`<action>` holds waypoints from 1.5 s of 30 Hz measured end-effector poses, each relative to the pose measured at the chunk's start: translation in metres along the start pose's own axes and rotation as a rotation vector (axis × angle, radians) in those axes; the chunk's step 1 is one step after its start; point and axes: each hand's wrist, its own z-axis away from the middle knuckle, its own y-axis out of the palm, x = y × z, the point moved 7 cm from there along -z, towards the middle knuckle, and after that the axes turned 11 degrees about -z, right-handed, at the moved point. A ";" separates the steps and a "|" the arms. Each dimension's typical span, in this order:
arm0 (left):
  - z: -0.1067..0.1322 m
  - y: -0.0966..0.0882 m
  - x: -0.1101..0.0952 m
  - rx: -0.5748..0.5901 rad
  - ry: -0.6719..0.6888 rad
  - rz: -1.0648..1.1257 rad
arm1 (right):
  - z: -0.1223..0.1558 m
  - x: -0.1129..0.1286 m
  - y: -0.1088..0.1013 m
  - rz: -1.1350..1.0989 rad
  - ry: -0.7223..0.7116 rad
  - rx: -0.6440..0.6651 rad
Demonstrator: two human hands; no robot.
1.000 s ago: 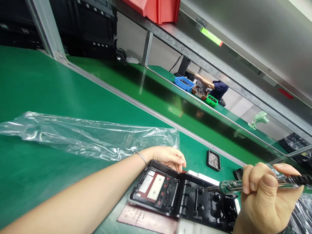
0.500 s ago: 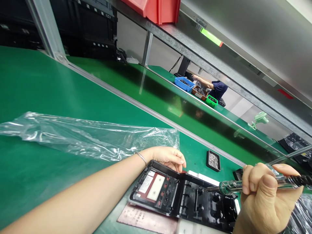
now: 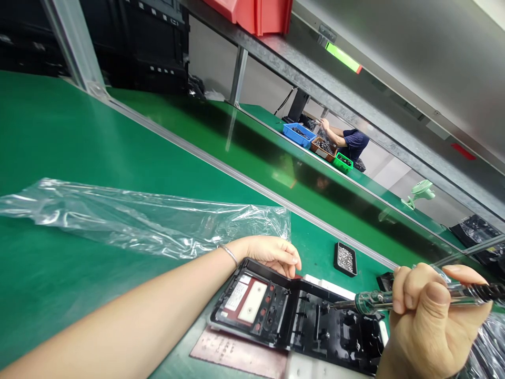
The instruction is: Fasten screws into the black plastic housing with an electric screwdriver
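An opened black plastic housing (image 3: 290, 310) lies before me, its two halves joined along the middle. A white label and a cream plate on reddish board show in its left half; posts and ribs stand in the right. My left hand (image 3: 274, 253) lies at the far edge of the left half, fingers curled down over the rim, holding it. Wrapped round an electric screwdriver (image 3: 373, 303) with a clear body and black coiled cord is my right hand (image 3: 428, 316). The driver's tip points into the right half, close to a post; exact contact is hard to see.
White blocks (image 3: 305, 366) and a pinkish plate (image 3: 239, 352) lie under the housing. Beyond it stands a small black tray of screws (image 3: 345, 259). Clear plastic film (image 3: 158, 218) stretches leftward. Past the metal rail, a co-worker's arm (image 3: 335, 137) is near several coloured bins.
My hands, the housing and the screwdriver stay almost where they were. In the background, the co-worker's hand has moved slightly.
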 end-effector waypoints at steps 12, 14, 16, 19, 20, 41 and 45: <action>-0.001 0.001 0.001 -0.001 0.000 0.000 | -0.001 0.001 0.002 -0.010 -0.003 -0.003; -0.002 0.000 0.001 -0.001 0.001 -0.002 | -0.001 0.000 0.001 -0.010 0.003 -0.010; -0.002 0.000 0.001 -0.002 0.004 -0.002 | 0.000 0.000 0.001 -0.004 0.007 -0.013; -0.002 0.000 0.001 -0.002 0.009 -0.001 | 0.000 0.000 0.001 0.007 0.006 -0.010; -0.002 0.000 0.001 -0.002 0.010 0.000 | 0.000 0.000 0.001 0.008 0.003 -0.007; -0.001 0.001 0.001 0.005 0.009 0.004 | 0.000 0.000 0.002 0.007 0.006 -0.004; -0.001 0.001 0.001 0.008 0.010 0.002 | 0.000 0.000 0.001 0.007 0.012 -0.010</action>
